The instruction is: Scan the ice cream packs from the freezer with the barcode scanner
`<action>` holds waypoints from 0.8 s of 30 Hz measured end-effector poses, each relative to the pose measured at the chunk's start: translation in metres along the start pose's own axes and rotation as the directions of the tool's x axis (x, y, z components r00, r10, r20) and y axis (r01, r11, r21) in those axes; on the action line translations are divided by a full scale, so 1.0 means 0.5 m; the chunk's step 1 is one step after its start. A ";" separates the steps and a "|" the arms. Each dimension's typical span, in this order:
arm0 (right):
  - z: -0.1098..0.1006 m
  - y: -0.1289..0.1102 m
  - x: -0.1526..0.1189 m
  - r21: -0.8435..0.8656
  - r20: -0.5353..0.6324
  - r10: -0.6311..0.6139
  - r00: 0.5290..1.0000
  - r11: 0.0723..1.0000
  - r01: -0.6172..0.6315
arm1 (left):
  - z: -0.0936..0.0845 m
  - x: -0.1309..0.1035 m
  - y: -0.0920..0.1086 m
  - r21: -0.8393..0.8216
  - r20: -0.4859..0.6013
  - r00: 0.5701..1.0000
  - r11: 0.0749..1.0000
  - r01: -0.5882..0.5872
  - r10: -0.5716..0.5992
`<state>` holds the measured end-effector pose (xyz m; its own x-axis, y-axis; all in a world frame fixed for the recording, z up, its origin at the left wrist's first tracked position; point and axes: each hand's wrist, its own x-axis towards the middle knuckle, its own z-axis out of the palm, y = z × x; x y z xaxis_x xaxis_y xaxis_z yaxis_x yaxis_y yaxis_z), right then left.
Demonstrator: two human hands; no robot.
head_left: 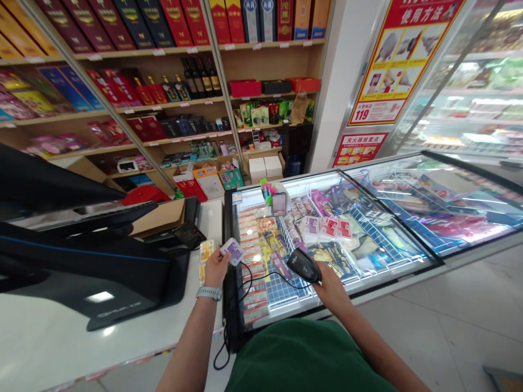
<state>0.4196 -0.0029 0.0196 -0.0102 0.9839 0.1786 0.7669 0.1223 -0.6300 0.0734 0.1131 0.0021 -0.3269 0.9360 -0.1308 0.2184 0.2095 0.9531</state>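
Note:
My left hand, with a grey watch on the wrist, pinches a small flat pack with a purple and white label by its edge. In my right hand is a black barcode scanner, its head turned toward the pack and a black cable running from it. Yellow packs lie on the white counter just beside my left hand. On the freezer's glass lid, beyond the scanner, lie similar packs with purple labels and red labels.
The chest freezer holds bagged frozen goods in wire baskets. To the left, a black checkout machine stands on the white counter. A cardboard box sits behind it. Shelves of boxes and bottles line the back wall.

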 end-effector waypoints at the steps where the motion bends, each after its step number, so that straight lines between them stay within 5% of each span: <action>1: 0.000 0.000 0.000 0.001 -0.001 -0.001 1.000 1.000 0.001 | 0.005 -0.008 0.003 -0.099 0.045 0.998 0.994 0.051 -0.046; 11: -0.004 -0.004 0.004 0.023 0.022 0.004 1.000 1.000 -0.005 | 0.044 -0.070 0.013 -0.443 0.256 0.909 0.796 0.412 -0.328; 24: -0.008 -0.009 0.003 0.045 0.022 -0.006 1.000 0.999 0.005 | 0.054 -0.090 0.024 -0.490 0.391 0.874 0.739 0.462 -0.287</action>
<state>0.4187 -0.0023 0.0254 -0.0292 0.9858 0.1654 0.7373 0.1329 -0.6623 0.1154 0.0812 0.0120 0.0115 0.8690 -0.4947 -0.4398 0.4487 0.7780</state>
